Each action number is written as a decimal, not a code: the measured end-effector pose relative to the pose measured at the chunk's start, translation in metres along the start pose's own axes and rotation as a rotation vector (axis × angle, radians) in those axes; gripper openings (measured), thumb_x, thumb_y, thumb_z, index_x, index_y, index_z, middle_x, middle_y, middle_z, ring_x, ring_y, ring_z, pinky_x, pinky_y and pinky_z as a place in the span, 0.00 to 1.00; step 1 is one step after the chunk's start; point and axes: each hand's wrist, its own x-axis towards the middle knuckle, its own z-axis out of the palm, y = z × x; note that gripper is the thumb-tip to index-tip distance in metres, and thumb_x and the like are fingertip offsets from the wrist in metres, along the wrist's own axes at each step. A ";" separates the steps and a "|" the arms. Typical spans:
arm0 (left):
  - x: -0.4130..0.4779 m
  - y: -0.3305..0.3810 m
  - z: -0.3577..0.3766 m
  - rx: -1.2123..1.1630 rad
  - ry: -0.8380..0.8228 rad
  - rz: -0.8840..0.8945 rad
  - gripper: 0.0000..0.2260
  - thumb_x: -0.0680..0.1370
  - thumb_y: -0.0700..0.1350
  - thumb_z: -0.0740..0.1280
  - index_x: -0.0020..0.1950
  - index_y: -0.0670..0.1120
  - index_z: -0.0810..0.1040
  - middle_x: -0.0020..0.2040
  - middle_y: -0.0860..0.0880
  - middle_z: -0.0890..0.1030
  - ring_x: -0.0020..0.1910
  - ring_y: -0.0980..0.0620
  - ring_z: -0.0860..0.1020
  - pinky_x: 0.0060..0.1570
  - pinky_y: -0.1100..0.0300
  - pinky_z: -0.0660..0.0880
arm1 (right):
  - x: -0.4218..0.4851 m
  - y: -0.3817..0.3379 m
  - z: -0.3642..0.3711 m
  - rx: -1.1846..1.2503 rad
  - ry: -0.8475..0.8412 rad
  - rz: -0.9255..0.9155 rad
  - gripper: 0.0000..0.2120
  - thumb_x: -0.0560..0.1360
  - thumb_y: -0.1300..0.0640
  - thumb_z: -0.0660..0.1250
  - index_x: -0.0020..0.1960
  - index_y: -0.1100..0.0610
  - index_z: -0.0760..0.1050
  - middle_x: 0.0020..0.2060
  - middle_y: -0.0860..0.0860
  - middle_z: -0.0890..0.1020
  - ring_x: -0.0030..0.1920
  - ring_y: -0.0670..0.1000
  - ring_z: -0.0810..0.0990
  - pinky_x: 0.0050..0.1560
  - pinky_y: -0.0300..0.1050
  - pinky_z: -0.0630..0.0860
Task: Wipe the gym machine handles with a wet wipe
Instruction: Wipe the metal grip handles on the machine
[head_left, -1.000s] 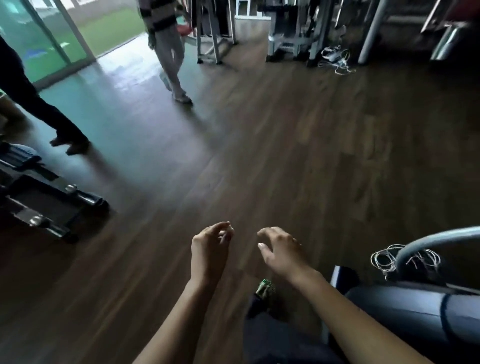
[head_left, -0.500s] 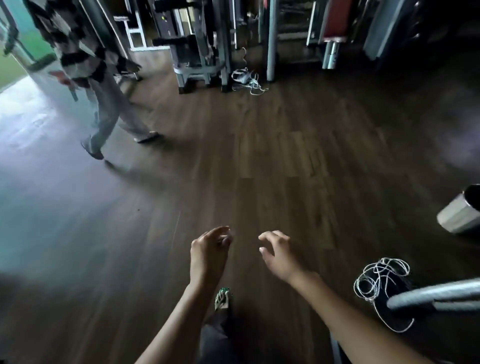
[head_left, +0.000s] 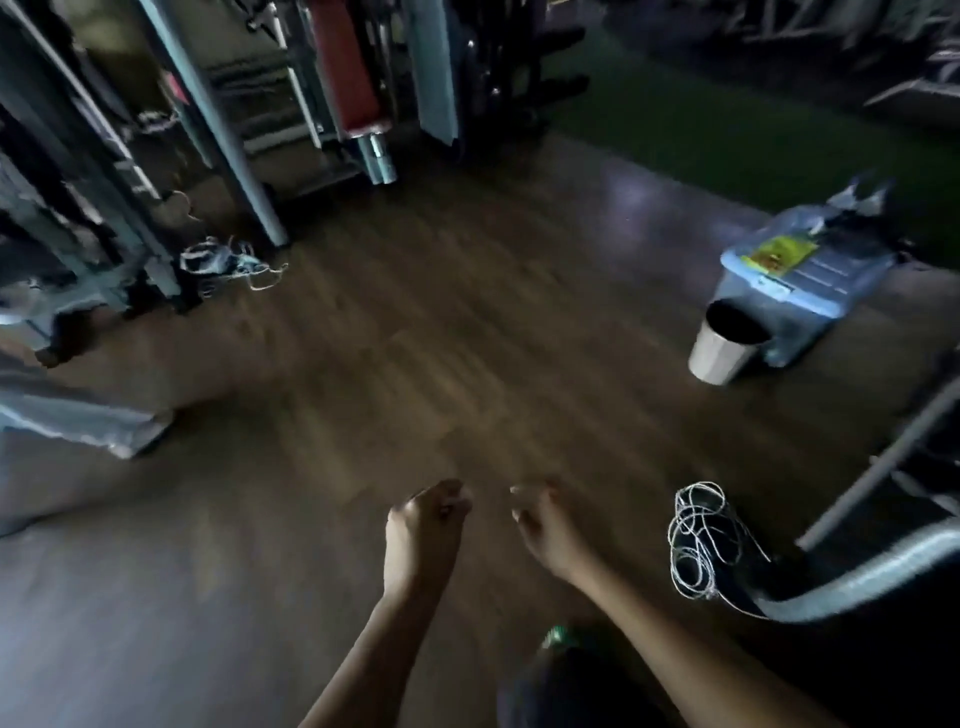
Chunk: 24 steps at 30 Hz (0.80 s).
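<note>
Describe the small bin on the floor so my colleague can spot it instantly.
Look to the right side of the wooden floor, where a pale blue lidded storage box sits. The bin stands touching its near corner: a small light-coloured tapered bucket, open-topped with a dark inside.

no readable text, yellow label (head_left: 777, 253) on blue box (head_left: 810, 283) blurred

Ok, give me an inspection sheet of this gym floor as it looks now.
Surface: dark wood-plank floor, blurred by motion.
Job's things: no wet wipe seen; curved grey machine bar at the right.
Clutter: white bin, blue lidded box.
Grippers: left hand and right hand hold nothing, fingers loosely curled.
Cables: white cord coil by the bar; tangled cords by the far machines.
Surroundings: weight machines, red roller pad, green turf.
</note>
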 end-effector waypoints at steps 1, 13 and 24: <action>0.023 0.005 0.009 -0.001 -0.035 0.019 0.08 0.71 0.44 0.73 0.49 0.51 0.84 0.43 0.48 0.85 0.43 0.52 0.83 0.41 0.60 0.77 | 0.017 0.000 -0.009 -0.003 0.011 0.025 0.16 0.80 0.59 0.61 0.67 0.59 0.71 0.64 0.59 0.74 0.65 0.58 0.74 0.65 0.47 0.69; 0.299 0.125 0.124 -0.069 -0.188 0.232 0.07 0.72 0.43 0.72 0.46 0.53 0.81 0.38 0.51 0.84 0.38 0.55 0.81 0.41 0.60 0.77 | 0.241 0.000 -0.179 -0.164 0.223 0.132 0.15 0.78 0.56 0.62 0.65 0.54 0.73 0.61 0.52 0.78 0.60 0.54 0.77 0.59 0.43 0.69; 0.516 0.254 0.264 -0.103 -0.464 0.497 0.04 0.72 0.42 0.72 0.43 0.51 0.82 0.39 0.52 0.84 0.38 0.61 0.77 0.37 0.71 0.70 | 0.410 0.047 -0.287 -0.175 0.471 0.418 0.15 0.78 0.50 0.60 0.65 0.47 0.71 0.61 0.47 0.77 0.59 0.51 0.78 0.55 0.44 0.73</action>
